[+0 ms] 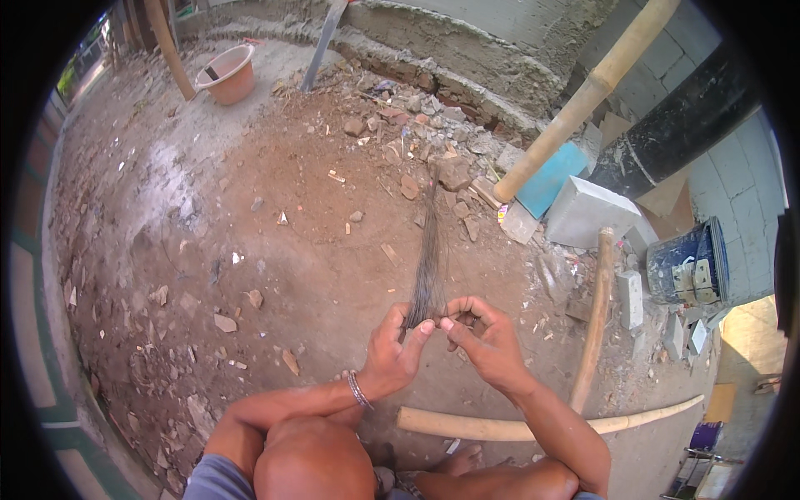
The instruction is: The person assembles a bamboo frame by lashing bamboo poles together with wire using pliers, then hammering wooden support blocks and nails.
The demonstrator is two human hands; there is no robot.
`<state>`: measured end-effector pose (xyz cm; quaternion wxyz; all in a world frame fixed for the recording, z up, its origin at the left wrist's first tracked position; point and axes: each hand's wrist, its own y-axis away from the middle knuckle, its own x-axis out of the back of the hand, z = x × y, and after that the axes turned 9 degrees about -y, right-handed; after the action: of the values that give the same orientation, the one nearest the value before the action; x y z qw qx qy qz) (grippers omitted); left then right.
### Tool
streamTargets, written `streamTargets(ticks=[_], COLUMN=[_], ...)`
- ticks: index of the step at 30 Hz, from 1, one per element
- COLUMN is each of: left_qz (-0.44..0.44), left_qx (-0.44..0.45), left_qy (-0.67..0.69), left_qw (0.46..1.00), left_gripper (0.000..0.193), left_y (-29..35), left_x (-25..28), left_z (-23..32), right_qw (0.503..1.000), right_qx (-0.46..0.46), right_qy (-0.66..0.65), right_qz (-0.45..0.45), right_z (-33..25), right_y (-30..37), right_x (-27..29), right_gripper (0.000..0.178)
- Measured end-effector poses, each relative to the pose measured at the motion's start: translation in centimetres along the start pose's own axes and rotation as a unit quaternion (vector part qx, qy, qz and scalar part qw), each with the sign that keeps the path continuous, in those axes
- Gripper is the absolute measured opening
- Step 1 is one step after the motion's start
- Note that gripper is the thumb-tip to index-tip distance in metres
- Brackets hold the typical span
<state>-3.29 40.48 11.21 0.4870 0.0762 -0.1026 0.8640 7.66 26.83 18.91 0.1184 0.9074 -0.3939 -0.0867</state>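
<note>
A bundle of thin dark wires (427,258) stretches away from my hands toward the rubble. My left hand (394,346) is closed around its near end, with the thumb pointing to the right. Beside it my right hand (483,340) pinches thumb against forefinger at the near ends of the wires, close to the left thumb. A few fine strands stand apart on the bundle's right side and run toward the right fingers. Exactly which strands the right fingertips grip is too small to make out.
Bamboo poles (542,423) lie and lean at the right, near a light grey block (590,212) and a dirty blue bucket (688,262). Broken stones (454,172) line the wall's foot. An orange basin (231,77) stands far left. My bent knee (312,462) is below my left forearm.
</note>
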Motion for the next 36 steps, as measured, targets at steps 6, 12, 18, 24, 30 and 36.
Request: streamTargets(ticks=[6,12,18,24,30,36], left_qz=[0.016,0.019,0.022,0.015,-0.11,0.034], left_qx=[-0.024,-0.015,-0.017,0.0,0.062,-0.12], left_qy=[0.013,0.056,0.082,0.067,0.018,-0.035], left_qw=[0.999,0.998,0.996,0.998,0.992,0.992], left_gripper=[0.028,0.027,0.027,0.028,0.028,0.026], left_y=[-0.2,-0.3,-0.3,-0.7,-3.3,-4.4], left_x=[0.1,-0.3,-0.6,0.0,1.2,-0.7], left_z=[0.7,0.1,-0.6,0.7,1.6,0.7], right_qw=[1.0,1.0,1.0,0.999,0.987,0.991], right_qx=[0.013,0.014,0.007,0.012,0.031,0.05], right_qy=[-0.004,-0.007,0.006,0.034,0.158,0.122], right_qz=[0.005,0.003,0.021,0.004,-0.016,-0.035], right_z=[0.3,0.1,-1.1,-0.6,-0.8,-3.0], right_y=[0.0,0.0,0.2,0.2,0.6,-0.1], right_x=[-0.1,0.2,-0.4,-0.2,-0.4,-1.1], right_gripper=[0.02,0.02,0.019,0.017,0.02,0.035])
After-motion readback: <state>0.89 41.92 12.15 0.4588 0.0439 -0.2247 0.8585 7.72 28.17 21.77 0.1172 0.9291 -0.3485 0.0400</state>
